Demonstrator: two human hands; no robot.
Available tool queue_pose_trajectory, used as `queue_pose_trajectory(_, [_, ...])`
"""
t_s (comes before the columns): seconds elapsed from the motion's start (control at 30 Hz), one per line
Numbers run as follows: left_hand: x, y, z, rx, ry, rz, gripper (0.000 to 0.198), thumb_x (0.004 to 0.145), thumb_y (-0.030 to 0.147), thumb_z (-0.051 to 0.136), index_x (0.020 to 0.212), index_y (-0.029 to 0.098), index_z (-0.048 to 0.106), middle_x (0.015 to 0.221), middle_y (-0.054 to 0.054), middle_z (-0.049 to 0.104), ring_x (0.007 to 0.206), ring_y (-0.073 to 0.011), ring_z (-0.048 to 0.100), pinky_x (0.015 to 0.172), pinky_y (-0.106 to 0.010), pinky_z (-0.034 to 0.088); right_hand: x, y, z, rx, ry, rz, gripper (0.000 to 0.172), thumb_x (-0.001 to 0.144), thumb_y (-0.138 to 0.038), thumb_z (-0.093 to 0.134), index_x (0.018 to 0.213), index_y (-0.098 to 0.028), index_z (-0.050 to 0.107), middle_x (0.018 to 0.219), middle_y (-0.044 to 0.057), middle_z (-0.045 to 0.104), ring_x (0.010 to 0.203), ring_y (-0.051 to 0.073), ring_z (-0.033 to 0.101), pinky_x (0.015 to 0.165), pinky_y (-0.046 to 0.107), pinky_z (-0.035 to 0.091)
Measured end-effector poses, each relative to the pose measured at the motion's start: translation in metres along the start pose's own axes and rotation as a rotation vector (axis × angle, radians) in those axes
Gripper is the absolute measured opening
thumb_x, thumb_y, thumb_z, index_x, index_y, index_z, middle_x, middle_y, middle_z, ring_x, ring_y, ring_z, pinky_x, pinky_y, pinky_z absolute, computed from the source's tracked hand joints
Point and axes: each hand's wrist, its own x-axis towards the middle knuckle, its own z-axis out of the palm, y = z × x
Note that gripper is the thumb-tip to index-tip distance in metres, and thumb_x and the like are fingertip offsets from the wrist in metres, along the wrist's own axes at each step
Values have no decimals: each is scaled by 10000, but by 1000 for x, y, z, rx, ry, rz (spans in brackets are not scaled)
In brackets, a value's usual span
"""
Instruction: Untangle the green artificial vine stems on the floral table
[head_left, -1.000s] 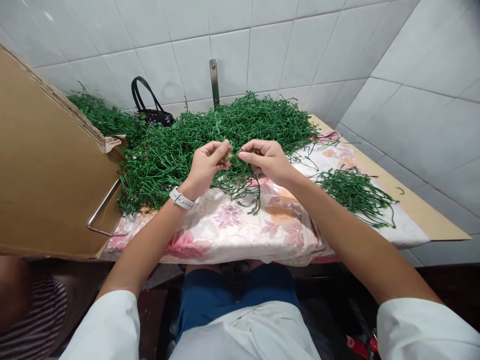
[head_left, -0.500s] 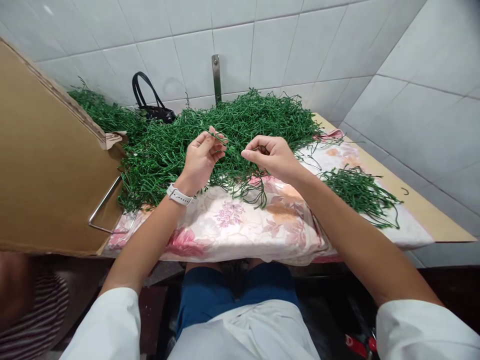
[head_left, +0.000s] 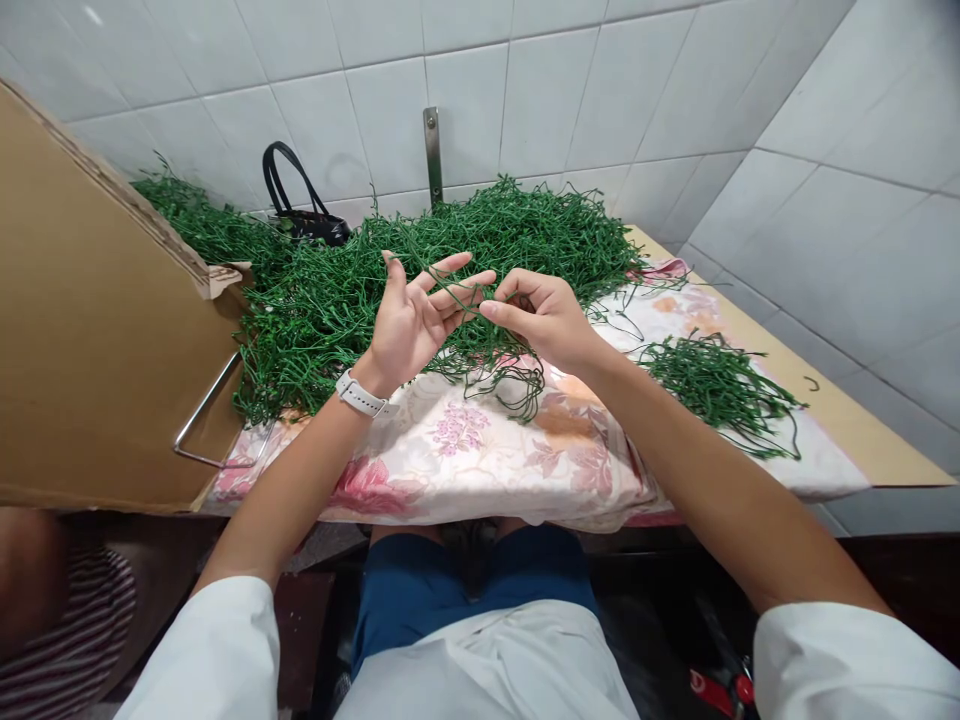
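White glazed wall tiles (head_left: 390,120) rise behind a bench (head_left: 847,425) spread with a pink floral cloth (head_left: 457,440), with a black handbag (head_left: 307,226) against the wall and a flat brown cardboard sheet (head_left: 97,300) leaning in at the left. A tangled heap of thin dark-green stems (head_left: 510,235) covers the far side of the cloth, and a smaller bunch of dark-green stems (head_left: 720,385) lies apart on the right. The left hand (head_left: 409,330) stands open, fingers spread, a loop of stem (head_left: 454,285) draped across them rather than gripped. The right hand (head_left: 536,320) is curled, thumb and forefinger apparently pinched on a single stem (head_left: 480,305) just above the heap, though the exact hold is partly hidden. The stems look light, limp and wiry, prone to snagging — probably best taken singly, near an end.
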Motion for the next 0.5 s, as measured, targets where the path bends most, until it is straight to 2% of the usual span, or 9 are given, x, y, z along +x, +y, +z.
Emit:
queue_pose_trajectory(0.13, [-2, 0, 4, 55, -5, -5, 659, 961, 786, 536, 1096, 176, 746, 1093, -111, 829, 1065, -238, 799, 881, -318, 640, 2, -2, 1, 59, 74, 6, 611, 705, -734, 885, 732, -233, 536, 534, -72, 344, 480, 75, 254, 465, 265, 166])
queue_pose_trajectory(0.2, [-2, -4, 4, 92, -19, 0, 540, 949, 692, 660, 1092, 181, 757, 1106, -91, 822, 955, -184, 796, 852, -284, 635, 3, -2, 0, 86, 96, 21, 632, 687, -745, 891, 741, -236, 520, 546, -70, 349, 481, 75, 260, 459, 262, 180])
queue_pose_trajectory(0.27, [-1, -11, 2, 115, -54, 37, 442, 871, 568, 824, 1091, 188, 771, 1100, -59, 814, 829, -113, 764, 814, -240, 624, 3, 1, -1, 104, 110, 32, 636, 701, -741, 886, 759, -237, 502, 548, -75, 341, 468, 71, 262, 449, 261, 187])
queue_pose_trajectory(0.37, [2, -20, -2, 151, -80, 117, 444, 734, 465, 957, 1034, 182, 793, 968, -21, 804, 715, -60, 706, 733, -192, 598, 3, 4, -4, 128, 128, 35, 622, 738, -727, 870, 790, -243, 483, 540, -84, 323, 448, 70, 277, 429, 257, 195])
queue_pose_trajectory(0.5, [5, -21, -6, 166, -58, 191, 394, 741, 469, 949, 926, 158, 794, 767, 16, 732, 650, -48, 665, 649, -164, 568, 3, 4, -4, 153, 134, 58, 630, 703, -724, 893, 768, -241, 493, 519, -90, 327, 440, 65, 261, 423, 250, 181])
